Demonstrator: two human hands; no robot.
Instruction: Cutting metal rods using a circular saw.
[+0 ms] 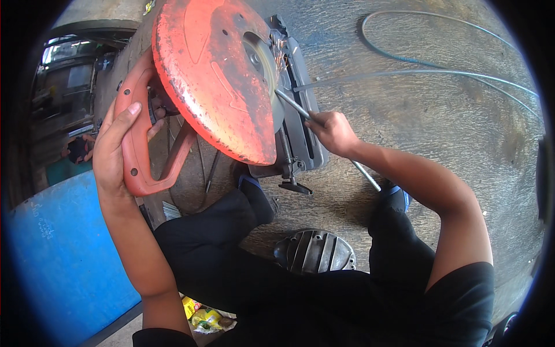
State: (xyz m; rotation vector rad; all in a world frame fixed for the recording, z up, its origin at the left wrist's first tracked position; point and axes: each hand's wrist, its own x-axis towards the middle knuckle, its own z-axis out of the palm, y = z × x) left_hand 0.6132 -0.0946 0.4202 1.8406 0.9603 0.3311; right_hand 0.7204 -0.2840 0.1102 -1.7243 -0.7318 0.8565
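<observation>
My left hand [115, 139] is wrapped round the red loop handle [134, 153] of a cut-off saw. The saw's scuffed red guard [214, 75] covers most of its abrasive disc [269, 63], and small sparks fly at the disc's far right edge. In my right hand [334, 133] is a thin metal rod [295, 103], fingers closed round it. The rod's far end meets the disc's edge, and its near end slants down toward my right foot. Under the disc lies the saw's dark base [306, 130], with a clamp screw [287, 153] at its near side.
Across the floor at the right, a long thin cable or rod [404, 73] curves in a loop. A ribbed metal cover [317, 252] lies between my legs. At the left is a blue panel [69, 248]. Yellow wrappers [205, 317] lie near my left elbow.
</observation>
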